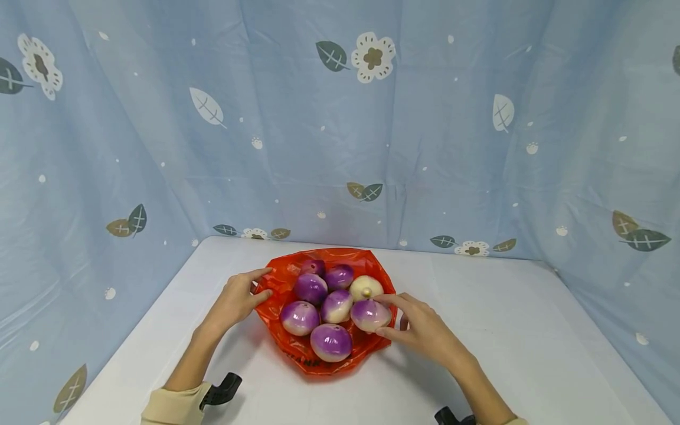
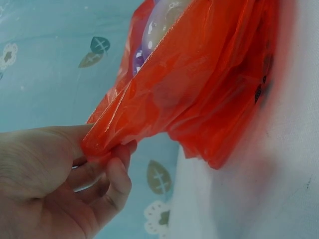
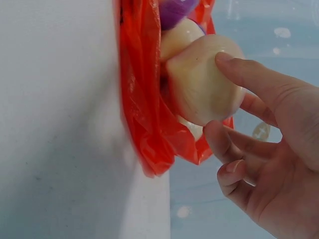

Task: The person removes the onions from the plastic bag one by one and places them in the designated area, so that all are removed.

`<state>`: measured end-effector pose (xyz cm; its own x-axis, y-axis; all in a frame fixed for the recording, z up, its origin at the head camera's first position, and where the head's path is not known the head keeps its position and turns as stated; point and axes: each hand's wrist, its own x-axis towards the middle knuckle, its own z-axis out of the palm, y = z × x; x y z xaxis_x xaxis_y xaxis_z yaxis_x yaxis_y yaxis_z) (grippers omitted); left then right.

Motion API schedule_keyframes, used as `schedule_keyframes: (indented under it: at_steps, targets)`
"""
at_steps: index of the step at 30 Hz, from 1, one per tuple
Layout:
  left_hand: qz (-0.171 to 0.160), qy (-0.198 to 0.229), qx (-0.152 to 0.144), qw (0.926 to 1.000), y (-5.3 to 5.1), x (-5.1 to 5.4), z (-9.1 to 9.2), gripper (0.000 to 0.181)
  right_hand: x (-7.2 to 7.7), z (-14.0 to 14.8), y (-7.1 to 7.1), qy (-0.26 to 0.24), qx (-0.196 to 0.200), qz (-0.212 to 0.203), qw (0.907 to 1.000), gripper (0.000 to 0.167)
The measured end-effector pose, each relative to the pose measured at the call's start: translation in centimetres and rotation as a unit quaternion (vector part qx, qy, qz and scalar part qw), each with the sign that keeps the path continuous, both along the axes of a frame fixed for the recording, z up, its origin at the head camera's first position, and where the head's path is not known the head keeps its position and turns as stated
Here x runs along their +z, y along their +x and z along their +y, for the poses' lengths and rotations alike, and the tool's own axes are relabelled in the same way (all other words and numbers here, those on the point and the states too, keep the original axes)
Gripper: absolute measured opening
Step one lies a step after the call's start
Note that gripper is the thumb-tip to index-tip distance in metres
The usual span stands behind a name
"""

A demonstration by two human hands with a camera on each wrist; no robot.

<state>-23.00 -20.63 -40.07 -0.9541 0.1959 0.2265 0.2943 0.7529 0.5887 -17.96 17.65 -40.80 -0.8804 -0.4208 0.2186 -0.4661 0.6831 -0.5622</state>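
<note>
A red plastic bag [image 1: 280, 283] lies spread open on the table with several glossy purple-and-white onions [image 1: 300, 317] in it. At its left side, my left hand [image 1: 237, 299] pinches the bag's rim. In the left wrist view, the bag's edge [image 2: 107, 130] is drawn taut between the thumb and fingers of my left hand [image 2: 65, 174]. On the bag's right, my right hand [image 1: 417, 327] holds an onion [image 1: 370, 315] between thumb and fingers. Its pale underside [image 3: 204, 82] faces the right wrist view, where the onion sits close against another one.
The white table [image 1: 478, 330] extends on both sides of the bag. A blue curtain [image 1: 297, 130] with leaf and flower prints hangs behind the table and at its sides. Black wrist mounts [image 1: 223, 389] sit by the sleeves.
</note>
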Motion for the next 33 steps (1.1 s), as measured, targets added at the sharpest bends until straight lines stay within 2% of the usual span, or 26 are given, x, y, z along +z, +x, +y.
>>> schedule_keyframes:
  at_steps: [8, 12, 24, 33]
  targets:
    - [-0.011, 0.007, -0.003, 0.9999, 0.0, 0.0, -0.3, 0.047, 0.8, 0.8, -0.2, -0.022, -0.033, -0.014, 0.9991, 0.058]
    - [-0.018, 0.011, -0.003, 0.9998, 0.0, 0.1, -0.4, 0.048, 1.0, 1.5, -0.4, -0.029, -0.039, 0.001, 0.9988, 0.057]
    - [-0.008, 0.006, 0.000, 1.0000, 0.0, 0.2, -0.7, 0.048, 1.2, 3.7, -1.1, -0.041, -0.053, 0.088, 0.9939, 0.059]
    - [-0.006, 0.006, -0.004, 1.0000, 0.1, 0.2, -0.6, 0.048, 1.0, 4.9, -1.6, -0.040, -0.082, 0.086, 0.9921, 0.060]
